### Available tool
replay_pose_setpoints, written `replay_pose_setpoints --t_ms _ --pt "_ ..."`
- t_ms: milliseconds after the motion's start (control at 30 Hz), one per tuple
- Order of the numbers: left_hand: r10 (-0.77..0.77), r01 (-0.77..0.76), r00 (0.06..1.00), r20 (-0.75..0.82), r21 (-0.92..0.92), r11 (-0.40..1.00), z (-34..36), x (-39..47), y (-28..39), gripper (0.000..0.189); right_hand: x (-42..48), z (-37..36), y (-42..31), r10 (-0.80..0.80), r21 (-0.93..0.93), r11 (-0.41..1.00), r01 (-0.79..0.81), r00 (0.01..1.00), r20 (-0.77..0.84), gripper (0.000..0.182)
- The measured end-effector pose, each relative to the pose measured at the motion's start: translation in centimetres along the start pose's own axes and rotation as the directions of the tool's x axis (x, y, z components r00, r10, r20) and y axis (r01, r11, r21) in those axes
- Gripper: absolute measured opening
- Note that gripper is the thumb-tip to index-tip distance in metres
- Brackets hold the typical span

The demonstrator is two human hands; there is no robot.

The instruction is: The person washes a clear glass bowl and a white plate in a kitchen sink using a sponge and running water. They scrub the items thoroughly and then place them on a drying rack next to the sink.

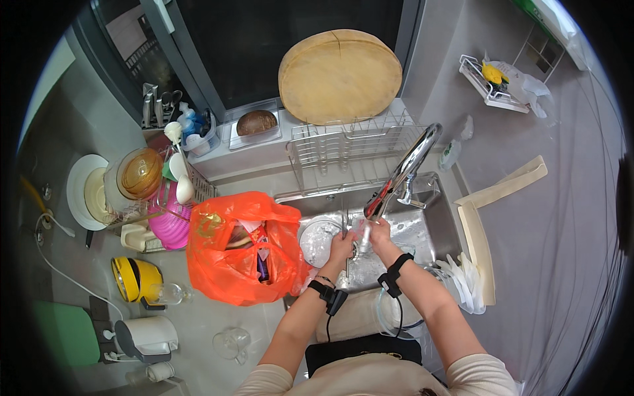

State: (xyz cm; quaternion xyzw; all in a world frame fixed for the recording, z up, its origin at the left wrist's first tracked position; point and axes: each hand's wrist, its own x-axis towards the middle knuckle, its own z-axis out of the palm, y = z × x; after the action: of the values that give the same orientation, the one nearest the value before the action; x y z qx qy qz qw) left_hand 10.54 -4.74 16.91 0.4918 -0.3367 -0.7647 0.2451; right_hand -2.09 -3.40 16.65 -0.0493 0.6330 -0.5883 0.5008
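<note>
Over the stainless steel sink (441, 237), both hands are close together beneath the chrome faucet (403, 173). A white stream of water (365, 238) falls between them. My left hand (342, 247) is closed around what looks like a thin metal utensil (345, 218), which sticks out above and below the fist. My right hand (380, 233) has its fingers bent right at the spout; whether it grips anything is hidden. Left of my left hand, a round whitish lid or plate (317, 242) lies in the basin, wet or foamy.
An orange plastic bag (213, 267) full of items stands against the sink's left side. Behind the sink are a wire dish rack (356, 148) and a round wooden cutting board (342, 74). White gloves (465, 282) hang at right. A glass mug (232, 344) stands on the left counter.
</note>
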Motion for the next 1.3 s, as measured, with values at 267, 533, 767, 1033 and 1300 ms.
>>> replay_pose_setpoints --t_ms 267,533,767,1033,1300 --pt "-0.058 0.107 0.979 0.195 -0.249 0.963 -1.6 0.0 -0.9 0.018 -0.3 0.6 -0.5 0.127 -0.063 0.991 -0.119 0.98 0.155 0.012" --pt "-0.032 0.037 0.942 0.333 -0.007 0.999 -2.3 -0.1 -0.7 0.017 -0.8 -0.4 -1.2 0.171 -0.118 0.982 -0.149 0.964 0.203 0.022" --pt "0.094 -0.125 0.985 0.147 0.215 0.969 0.4 0.8 -1.0 0.024 -0.3 -1.8 -0.5 0.159 -0.184 0.972 -0.146 0.986 0.056 0.025" --pt "-0.177 0.209 0.939 0.295 -0.08 0.975 0.8 0.1 0.8 0.044 -1.5 -2.6 -1.5 0.112 0.016 0.992 -0.126 0.931 0.346 0.011" --pt "-0.107 0.143 0.944 0.313 -0.095 0.985 1.0 -0.8 1.4 0.04 -2.6 -2.5 -3.3 0.118 -0.186 0.982 -0.041 0.895 0.429 0.018"
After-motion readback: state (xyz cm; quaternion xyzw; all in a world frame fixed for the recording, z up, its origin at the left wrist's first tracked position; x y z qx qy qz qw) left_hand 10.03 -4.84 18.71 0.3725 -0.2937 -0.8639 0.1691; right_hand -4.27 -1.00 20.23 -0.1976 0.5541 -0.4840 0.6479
